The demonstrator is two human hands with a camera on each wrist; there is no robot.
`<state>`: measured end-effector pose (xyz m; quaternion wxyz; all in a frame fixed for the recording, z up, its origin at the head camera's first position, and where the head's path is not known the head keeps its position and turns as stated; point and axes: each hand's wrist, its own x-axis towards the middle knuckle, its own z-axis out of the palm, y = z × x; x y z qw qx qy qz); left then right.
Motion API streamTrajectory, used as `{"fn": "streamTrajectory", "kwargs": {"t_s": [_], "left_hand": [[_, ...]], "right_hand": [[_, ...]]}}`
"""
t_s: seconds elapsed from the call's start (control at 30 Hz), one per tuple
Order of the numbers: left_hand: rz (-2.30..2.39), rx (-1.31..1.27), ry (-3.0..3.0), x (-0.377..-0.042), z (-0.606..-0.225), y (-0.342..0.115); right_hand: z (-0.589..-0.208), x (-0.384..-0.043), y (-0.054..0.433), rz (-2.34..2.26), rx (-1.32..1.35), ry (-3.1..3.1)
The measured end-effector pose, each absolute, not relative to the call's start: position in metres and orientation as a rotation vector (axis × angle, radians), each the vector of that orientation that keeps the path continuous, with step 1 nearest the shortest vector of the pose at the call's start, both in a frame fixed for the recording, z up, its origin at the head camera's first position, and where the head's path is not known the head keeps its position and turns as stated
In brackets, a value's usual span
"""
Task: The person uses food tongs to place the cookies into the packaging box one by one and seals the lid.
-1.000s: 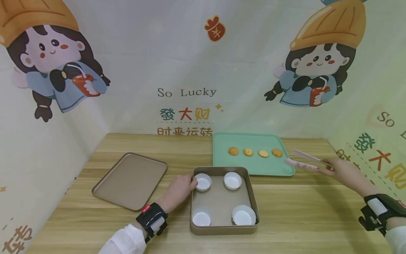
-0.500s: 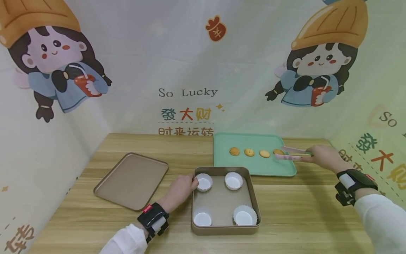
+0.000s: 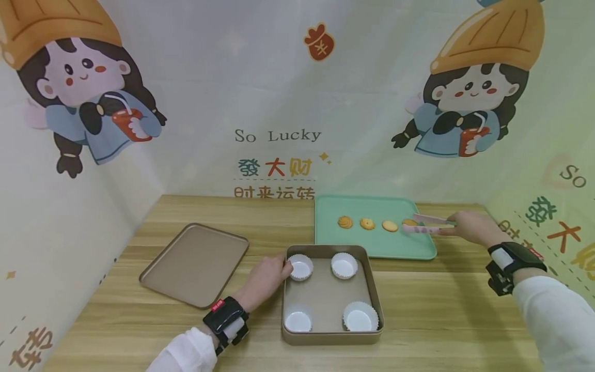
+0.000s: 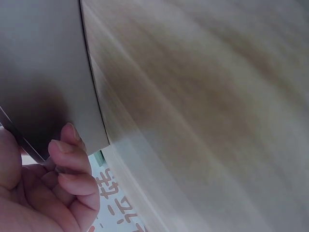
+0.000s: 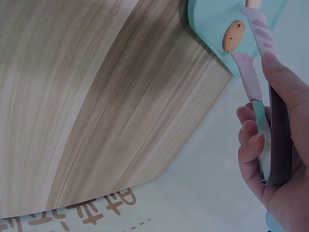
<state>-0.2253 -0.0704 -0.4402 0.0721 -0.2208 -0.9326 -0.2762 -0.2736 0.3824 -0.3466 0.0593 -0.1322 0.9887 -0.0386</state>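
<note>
My left hand (image 3: 262,279) grips the left rim of a square brown baking tin (image 3: 332,338), thumb over the edge and fingers curled against the outer wall (image 4: 43,58). Four-cornered inside it sit several white paper baking cups (image 3: 344,265). My right hand (image 3: 476,228) holds pink-tipped tongs (image 3: 423,229), their arms spread apart over the right end of a mint-green tray (image 3: 400,248). Between the tips in the head view lies the rightmost cookie (image 3: 410,222); the right wrist view shows this cookie (image 5: 234,36) flat on the tray, beside the tips.
Three more cookies (image 3: 367,223) lie in a row further left on the green tray. A flat brown lid or tray (image 3: 195,266) rests on the wooden table (image 3: 432,320) at the left. Printed cloth (image 3: 274,77) hangs behind and at both sides.
My right hand has moved left with the tongs, from beside the green tray to over the rightmost cookie. My left hand keeps its grip on the tin.
</note>
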Motion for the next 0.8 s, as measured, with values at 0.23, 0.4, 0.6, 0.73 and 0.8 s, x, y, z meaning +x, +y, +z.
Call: {"fn": "streamTrajectory", "kwargs": {"t_s": [0.23,0.4,0.6,0.73,0.8], "left_hand": [[-0.831,-0.641,-2.818,-0.2256,-0.4386,-0.0700],[-0.818,-0.632,-2.820,-0.2255,-0.4388,-0.0698],[-0.810,-0.613,-2.830,-0.2251,-0.4389,-0.0696],[-0.822,-0.616,-2.826,-0.2241,-0.4379,-0.0700],[-0.822,-0.621,-2.822,-0.2236,-0.4372,-0.0699]], "right_hand": [[-0.3505,-0.2783,0.3851,-0.174,-0.459,2.969],[-0.3505,-0.2813,0.3844,-0.189,-0.455,2.938],[-0.3461,-0.2820,0.3817,-0.216,-0.466,2.902],[-0.3456,-0.2811,0.3793,-0.254,-0.448,2.895],[-0.3462,-0.2800,0.3786,-0.265,-0.439,2.904]]}}
